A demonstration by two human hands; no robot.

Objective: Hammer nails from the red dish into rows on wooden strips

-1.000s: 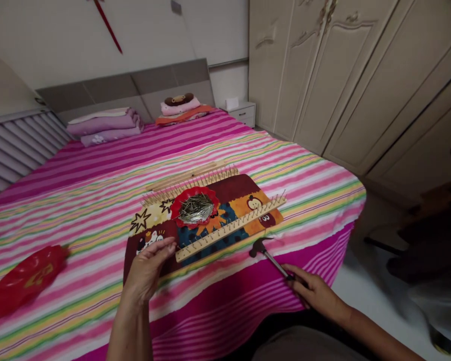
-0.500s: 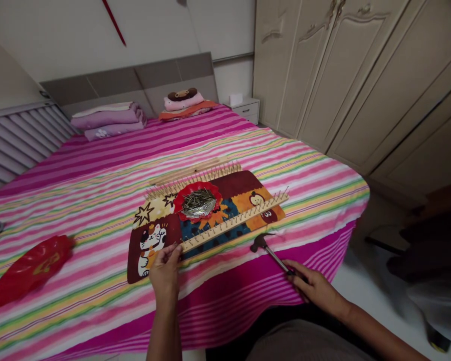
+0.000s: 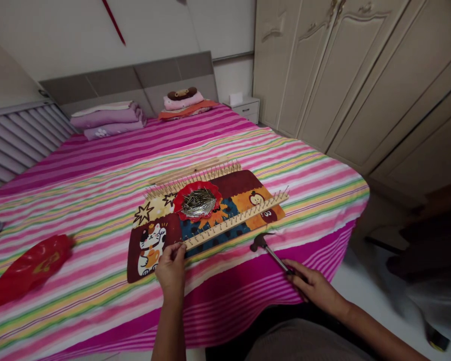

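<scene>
My left hand (image 3: 172, 265) is closed at the near left end of a narrow wooden strip (image 3: 220, 228), its fingertips covering that end. Whether a nail is also pinched there I cannot make out. Several nails stand up in a row along the strip, which lies slantwise over a patterned mat (image 3: 137, 255). In my right hand (image 3: 313, 287) is the handle of a claw hammer (image 3: 272, 254), its dark head low over the bedspread, just in front of the mat. Behind the strip, a red scalloped dish (image 3: 178, 206) holds a heap of loose nails.
Beyond the dish lies another strip (image 3: 210, 174) studded with upright nails, beside bare wooden strips (image 3: 191, 169). A red plate-like piece (image 3: 30, 271) rests on the striped bedspread (image 3: 108, 311) at left. Folded bedding (image 3: 108, 120) is near the headboard; wardrobes (image 3: 323, 75) stand at right.
My left hand has shifted slightly right along the strip's near end, covering a bit more of it. My right hand and the hammer have stayed in place.
</scene>
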